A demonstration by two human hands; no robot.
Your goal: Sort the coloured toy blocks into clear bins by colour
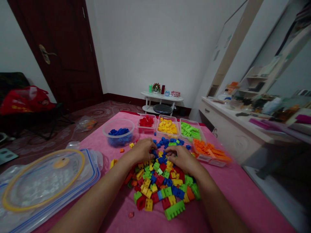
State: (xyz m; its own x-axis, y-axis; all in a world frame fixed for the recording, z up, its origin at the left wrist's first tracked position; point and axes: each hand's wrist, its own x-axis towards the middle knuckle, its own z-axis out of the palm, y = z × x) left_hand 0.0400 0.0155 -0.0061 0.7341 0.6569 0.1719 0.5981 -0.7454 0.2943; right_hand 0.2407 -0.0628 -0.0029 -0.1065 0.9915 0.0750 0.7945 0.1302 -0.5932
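Note:
A mixed pile of toy building bricks (pixel 159 179) in red, yellow, green, blue and orange lies on the pink cloth before me. My left hand (pixel 143 150) reaches over the pile's far left side, its fingers curled around blue building bricks (pixel 153 152). Opposite it, my right hand (pixel 179 156) rests at the far right side, fingers bent, with a gap between thumb and forefinger. Blue bricks (pixel 165 141) are scattered just beyond and between both hands. Part of the pile is hidden under the hands and forearms.
Behind the pile stand a round tub (pixel 118 120) of blue bricks and boxes of red (pixel 146 130), yellow (pixel 167 135) and green bricks (pixel 190 131). An orange-brick box (pixel 211 160) sits at the right. Clear lids (pixel 93 168) lie at left. A dresser (pixel 225 126) stands beyond the right edge.

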